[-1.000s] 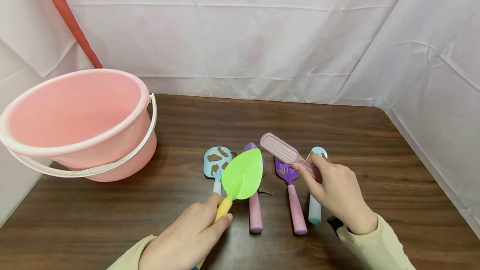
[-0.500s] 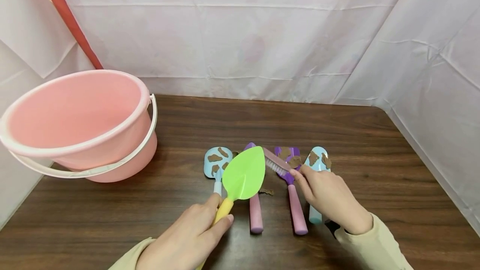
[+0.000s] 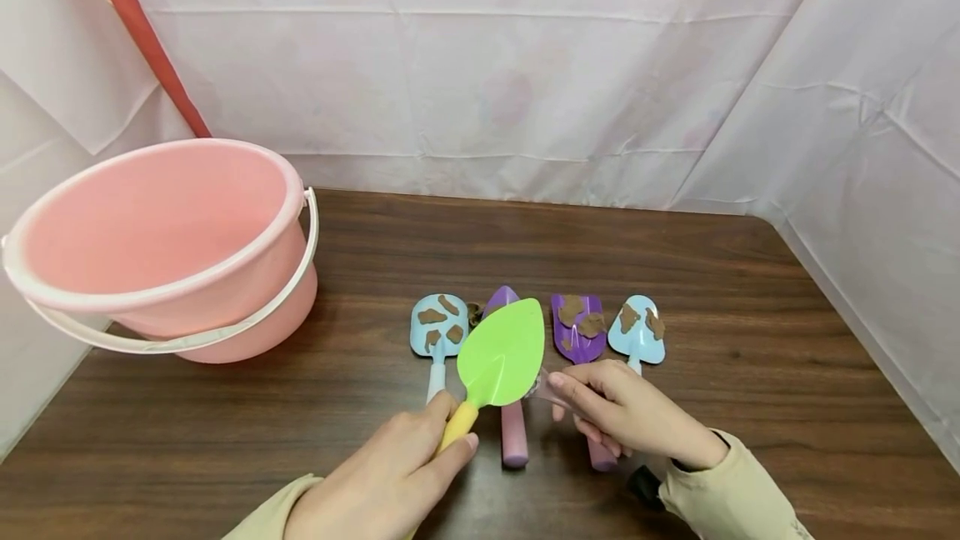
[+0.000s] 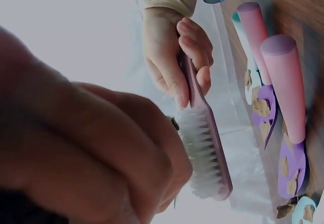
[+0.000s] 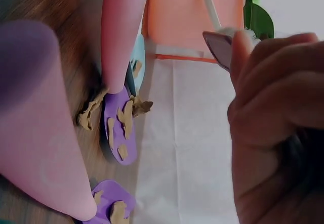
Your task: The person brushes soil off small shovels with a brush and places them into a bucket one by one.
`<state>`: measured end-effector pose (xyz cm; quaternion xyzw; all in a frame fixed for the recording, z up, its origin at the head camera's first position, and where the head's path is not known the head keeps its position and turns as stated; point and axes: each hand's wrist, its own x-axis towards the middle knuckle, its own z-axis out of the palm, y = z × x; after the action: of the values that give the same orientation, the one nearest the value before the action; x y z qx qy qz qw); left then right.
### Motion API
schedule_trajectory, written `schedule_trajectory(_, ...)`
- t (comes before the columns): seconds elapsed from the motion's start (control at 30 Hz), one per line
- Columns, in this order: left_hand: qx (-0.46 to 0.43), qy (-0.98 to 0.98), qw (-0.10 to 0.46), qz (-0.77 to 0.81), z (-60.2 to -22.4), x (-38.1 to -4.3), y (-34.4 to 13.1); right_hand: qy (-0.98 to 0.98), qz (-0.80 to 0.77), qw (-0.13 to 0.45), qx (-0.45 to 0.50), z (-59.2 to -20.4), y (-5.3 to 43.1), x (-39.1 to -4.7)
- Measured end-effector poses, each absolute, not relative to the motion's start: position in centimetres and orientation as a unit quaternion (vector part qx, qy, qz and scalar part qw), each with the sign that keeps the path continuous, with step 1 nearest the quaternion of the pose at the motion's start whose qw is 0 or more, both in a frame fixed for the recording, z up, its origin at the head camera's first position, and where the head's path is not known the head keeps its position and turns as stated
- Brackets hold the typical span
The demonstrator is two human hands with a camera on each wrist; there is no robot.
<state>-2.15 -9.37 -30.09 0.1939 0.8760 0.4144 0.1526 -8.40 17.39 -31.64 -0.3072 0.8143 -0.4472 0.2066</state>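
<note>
My left hand [image 3: 386, 473] grips the yellow handle of a green leaf-shaped trowel [image 3: 501, 352], its blade raised over the table. From the right, my right hand [image 3: 630, 415] holds a pink scrubbing brush by its handle, and the brush head is mostly hidden behind the blade in the head view. White bristles of the brush [image 4: 205, 148] show in the left wrist view, facing the left hand. Seen from the right wrist, the bristles overlap the edge of the green blade [image 5: 259, 20]. Beneath the hands lie two purple shovels with pink handles, one square-bladed [image 3: 579, 344], one pointed [image 3: 501, 297].
Light blue shovels lie left [image 3: 437, 307] and right [image 3: 637, 319] of the purple ones. Brown clay-like patches stick to the shovel blades, and brown scraps [image 3: 474, 312] lie on the wooden table [image 3: 712, 273]. A pink bucket [image 3: 255, 298] with a white handle stands at the left.
The brush has turned over and moved left and down, going from above the shovels to behind the trowel blade. My left hand and the trowel have shifted slightly right.
</note>
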Motion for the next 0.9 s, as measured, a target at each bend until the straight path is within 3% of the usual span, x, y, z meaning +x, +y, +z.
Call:
schedule_trajectory(0.3, 0.195, 0.886, 0.146, 0.394, -30.2, -2.1, -9.5, 0.812, -0.505, 0.184, -0.227, -31.3, 18.4, -9.4)
schedule_trajectory(0.9, 0.191, 0.89, 0.146, 0.388, -30.4, -2.4, -9.8, 0.827, -0.513, 0.138, -0.184, -30.6, 19.4, -9.7)
